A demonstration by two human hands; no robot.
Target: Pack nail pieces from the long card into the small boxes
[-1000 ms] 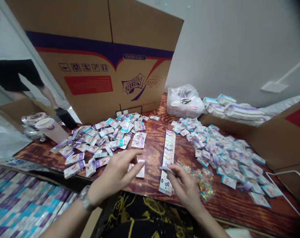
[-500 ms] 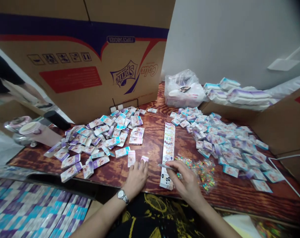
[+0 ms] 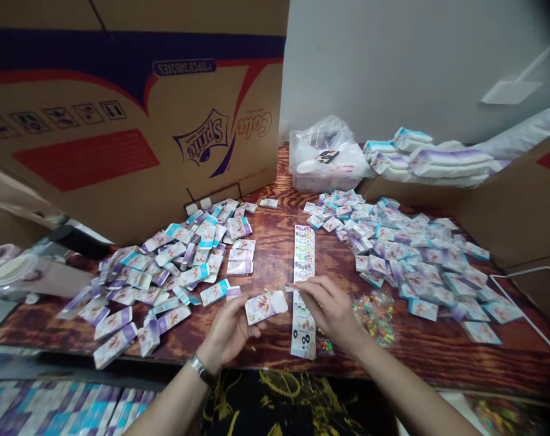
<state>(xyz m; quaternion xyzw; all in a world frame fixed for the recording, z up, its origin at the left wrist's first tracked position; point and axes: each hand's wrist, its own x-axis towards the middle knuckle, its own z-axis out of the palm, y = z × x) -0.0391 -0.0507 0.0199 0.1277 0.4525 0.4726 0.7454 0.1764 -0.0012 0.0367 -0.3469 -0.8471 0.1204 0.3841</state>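
Low over the table, my left hand (image 3: 229,333) grips a small white and purple carton (image 3: 266,306); its right end looks unfolded. Close by on the right, my right hand (image 3: 331,306) pinches a thin flat pale piece (image 3: 290,289) near that end. What the piece is, I cannot tell. Partly beneath my right hand lies a stack of printed sticker strips (image 3: 304,344). Just beyond the hand are clear packets of colourful candy (image 3: 377,312). To the left spreads a pile of cartons (image 3: 170,260), white with blue or purple ends.
A larger pile of cartons (image 3: 406,248) covers the right of the wooden table (image 3: 275,242). A big cardboard box (image 3: 134,139) stands at the back left. A plastic-wrapped tub (image 3: 327,163) sits at the back. A tumbler (image 3: 34,275) is at the left edge.
My left hand has picked up a carton from the tabletop and turned it towards my right hand. The right hand has moved slightly left and up. The view has shifted right.
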